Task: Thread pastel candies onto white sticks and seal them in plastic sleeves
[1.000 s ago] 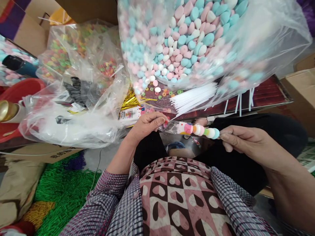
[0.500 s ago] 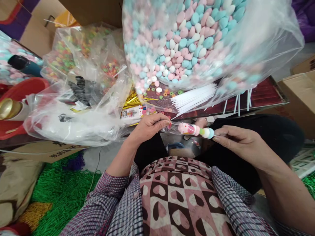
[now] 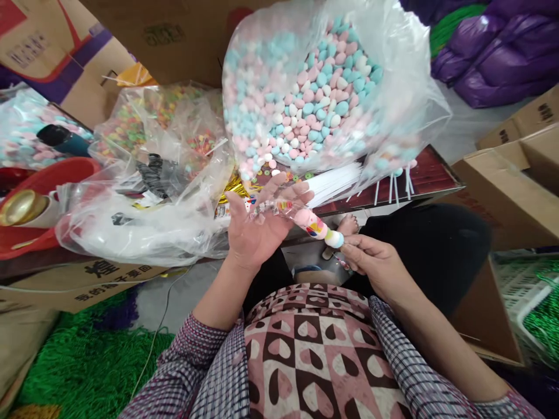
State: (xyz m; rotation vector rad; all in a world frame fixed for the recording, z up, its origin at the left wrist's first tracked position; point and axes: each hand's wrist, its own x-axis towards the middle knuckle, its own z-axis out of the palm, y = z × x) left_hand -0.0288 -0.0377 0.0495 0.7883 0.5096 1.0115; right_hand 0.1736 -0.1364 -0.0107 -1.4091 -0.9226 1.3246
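My right hand pinches the lower end of a marshmallow skewer, with pink, yellow-green, white and pale blue pieces in a row. A clear printed wrapper covers its upper part and runs on past the top piece. Palm up and fingers spread, my left hand is under the loose end of that wrapper, which lies across the fingers. Just beyond the hands is a bundle of white sticks. Gold twist ties lie behind my left hand, partly hidden.
A big clear bag of pink, blue and white marshmallows stands at the back. Left of it are bags of colourful candy and a red basin. Several marshmallow-tipped sticks overhang the table edge. Cardboard boxes stand right.
My left hand has opened from its pinch on the wrapper's end and turned palm up beneath it. The skewer has moved left and tilted, still in my right hand. The camera view has shifted.
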